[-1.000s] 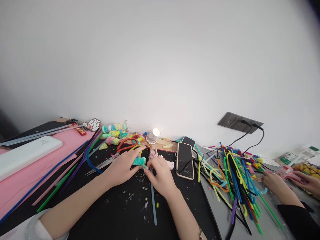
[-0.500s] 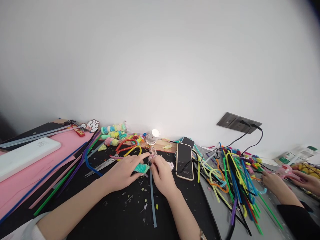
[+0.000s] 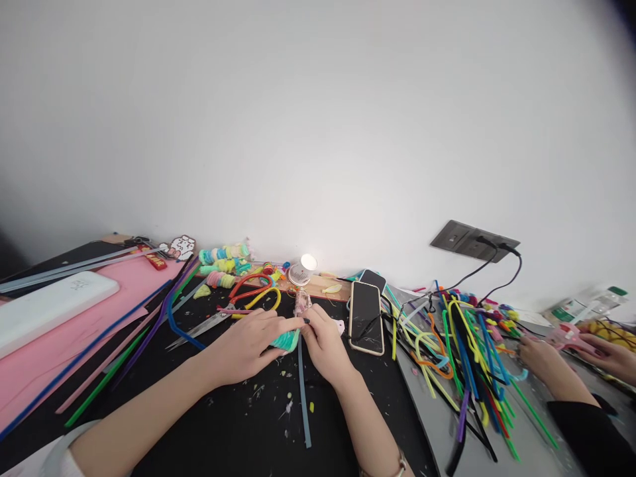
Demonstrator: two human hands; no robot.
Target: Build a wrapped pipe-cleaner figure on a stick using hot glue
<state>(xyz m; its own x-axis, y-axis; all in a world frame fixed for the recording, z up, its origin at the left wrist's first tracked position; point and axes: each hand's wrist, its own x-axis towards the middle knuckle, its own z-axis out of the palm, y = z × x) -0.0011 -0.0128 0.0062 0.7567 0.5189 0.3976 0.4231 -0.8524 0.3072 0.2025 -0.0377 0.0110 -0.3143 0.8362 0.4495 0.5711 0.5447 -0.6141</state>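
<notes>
My left hand [image 3: 248,346] is closed around a turquoise coil of fuzzy pipe cleaner [image 3: 285,340], its index finger stretched across toward the right. Against the right end of that coil, my right hand [image 3: 324,346] is closed in a pinch, and the fingertips of both hands meet there. Exactly what the right fingertips grip is partly hidden. Just behind them stands a small pinkish patterned object [image 3: 302,301]. A long grey-blue strip [image 3: 303,404] lies on the black mat below the hands. Scissors [image 3: 213,322] with red and yellow handles rest open left of my left hand.
A phone [image 3: 366,318] lies right of my hands, and a lit white cup [image 3: 302,270] stands behind. Coiled pipe-cleaner pieces [image 3: 223,254] sit at back left. Many loose pipe cleaners [image 3: 477,351] spread to the right, near another person's hands [image 3: 546,364] holding a pink tool [image 3: 569,336].
My left index finger has come down and reached farther right to my right fingertips. The turquoise coil has tilted slightly and now sits lower between the hands.
</notes>
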